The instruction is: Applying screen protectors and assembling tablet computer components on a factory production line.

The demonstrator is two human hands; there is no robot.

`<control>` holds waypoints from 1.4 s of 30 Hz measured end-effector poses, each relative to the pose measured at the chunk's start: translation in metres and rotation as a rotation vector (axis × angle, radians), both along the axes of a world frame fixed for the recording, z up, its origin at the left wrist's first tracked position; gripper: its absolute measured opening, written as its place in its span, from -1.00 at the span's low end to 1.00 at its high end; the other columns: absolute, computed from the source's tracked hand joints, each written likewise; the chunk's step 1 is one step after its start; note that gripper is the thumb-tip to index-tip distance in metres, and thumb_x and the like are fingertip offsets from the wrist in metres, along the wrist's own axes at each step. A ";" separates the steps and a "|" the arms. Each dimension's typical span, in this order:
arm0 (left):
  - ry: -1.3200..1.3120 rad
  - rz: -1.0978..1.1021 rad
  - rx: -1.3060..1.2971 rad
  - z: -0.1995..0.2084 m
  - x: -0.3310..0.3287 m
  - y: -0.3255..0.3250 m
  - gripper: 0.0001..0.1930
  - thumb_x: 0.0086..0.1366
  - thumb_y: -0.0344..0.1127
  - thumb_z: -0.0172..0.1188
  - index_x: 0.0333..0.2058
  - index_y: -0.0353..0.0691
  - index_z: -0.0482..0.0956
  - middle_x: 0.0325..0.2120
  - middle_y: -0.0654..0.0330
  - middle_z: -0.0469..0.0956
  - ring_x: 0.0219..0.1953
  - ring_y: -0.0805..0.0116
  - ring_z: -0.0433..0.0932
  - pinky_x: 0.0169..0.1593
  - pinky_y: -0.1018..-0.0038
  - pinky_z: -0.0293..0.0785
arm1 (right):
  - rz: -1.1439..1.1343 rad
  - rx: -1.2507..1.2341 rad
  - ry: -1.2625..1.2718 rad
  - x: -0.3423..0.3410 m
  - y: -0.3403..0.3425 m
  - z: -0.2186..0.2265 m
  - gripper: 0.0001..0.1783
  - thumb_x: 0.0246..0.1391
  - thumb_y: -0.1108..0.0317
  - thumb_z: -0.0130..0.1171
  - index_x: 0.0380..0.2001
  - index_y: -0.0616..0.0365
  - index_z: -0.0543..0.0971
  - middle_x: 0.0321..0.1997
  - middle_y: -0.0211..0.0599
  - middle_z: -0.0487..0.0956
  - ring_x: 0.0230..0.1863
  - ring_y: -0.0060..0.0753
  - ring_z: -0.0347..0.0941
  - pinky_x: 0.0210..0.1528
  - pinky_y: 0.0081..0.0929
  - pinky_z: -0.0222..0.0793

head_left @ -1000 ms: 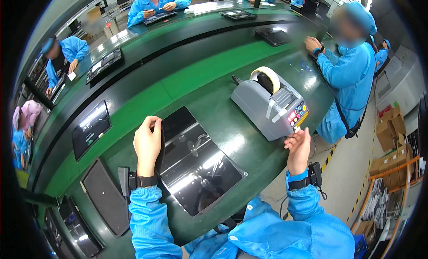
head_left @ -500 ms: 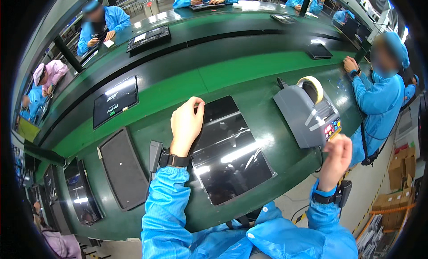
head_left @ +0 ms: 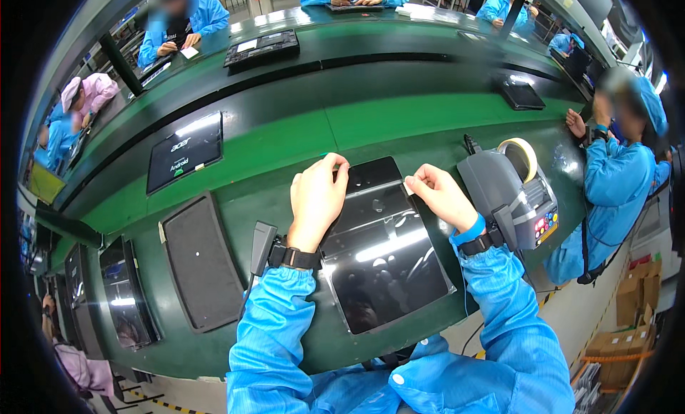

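A glossy black tablet-sized screen panel (head_left: 382, 261) lies on the green bench in front of me, with clear film sticking out past its lower edges. My left hand (head_left: 317, 203) is at its upper left edge, thumb and fingers pinched together; whatever they hold is too small to make out. At the upper right edge, my right hand (head_left: 444, 194) pinches a small pale piece of tape (head_left: 408, 189) against or just over the panel. To the right of that hand stands a grey tape dispenser (head_left: 492, 179) carrying a roll of pale tape (head_left: 519, 159).
A dark foam-lined tray (head_left: 200, 261) lies to my left, with more black panels (head_left: 127, 293) beyond it. A lit tablet (head_left: 185, 154) rests on the conveyor line, and an opened device (head_left: 262, 50) sits farther back. Co-workers in blue sit across; another person (head_left: 621, 171) is at the right.
My right hand has moved left from beside the tape dispenser to the panel's upper right edge. My left hand stays pinched at the upper left edge. The person at right has raised a hand.
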State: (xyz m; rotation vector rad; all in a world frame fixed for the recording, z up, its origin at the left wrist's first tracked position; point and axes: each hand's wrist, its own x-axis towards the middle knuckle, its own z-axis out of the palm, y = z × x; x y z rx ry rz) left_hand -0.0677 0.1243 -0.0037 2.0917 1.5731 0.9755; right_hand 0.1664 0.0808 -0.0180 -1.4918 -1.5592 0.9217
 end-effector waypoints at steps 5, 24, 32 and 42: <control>-0.014 0.000 0.018 -0.001 0.000 0.002 -0.83 0.23 -0.18 0.10 -0.30 -0.08 0.58 -0.38 0.15 0.63 -0.28 0.13 0.61 -0.22 0.33 0.48 | 0.012 -0.030 0.040 0.000 -0.002 -0.007 -0.69 0.11 0.18 0.17 -0.49 0.24 0.48 -0.56 -0.46 0.48 -0.51 -0.71 0.28 -0.45 -0.66 0.24; -0.056 0.029 0.059 -0.002 -0.002 0.005 -0.82 0.21 -0.27 0.16 -0.29 -0.24 0.55 -0.48 0.11 0.57 -0.32 0.15 0.51 -0.22 0.28 0.42 | -0.234 0.347 -0.366 -0.034 -0.033 0.018 -0.82 0.01 0.31 0.24 -0.48 0.23 0.57 -0.46 -0.17 0.54 -0.44 -0.19 0.51 -0.38 -0.35 0.39; -0.193 0.056 0.082 0.029 -0.001 -0.007 -0.66 0.20 -0.31 0.18 -0.08 -0.30 0.37 -0.48 0.15 0.49 -0.26 0.15 0.47 -0.14 0.27 0.37 | -0.364 0.219 -0.051 -0.041 -0.037 0.034 -0.73 0.04 0.28 0.24 -0.42 0.35 0.59 -0.53 -0.14 0.60 -0.49 -0.37 0.54 -0.40 -0.47 0.40; -0.215 0.018 0.136 0.030 0.006 -0.010 -0.68 0.19 -0.39 0.20 -0.12 -0.33 0.34 -0.52 0.13 0.46 -0.33 0.19 0.47 -0.21 0.30 0.36 | -0.269 0.105 -0.309 -0.037 -0.032 0.035 -0.52 0.21 0.09 -0.02 -0.41 0.39 0.56 -0.56 0.14 0.48 -0.56 0.02 0.41 -0.39 -0.24 0.34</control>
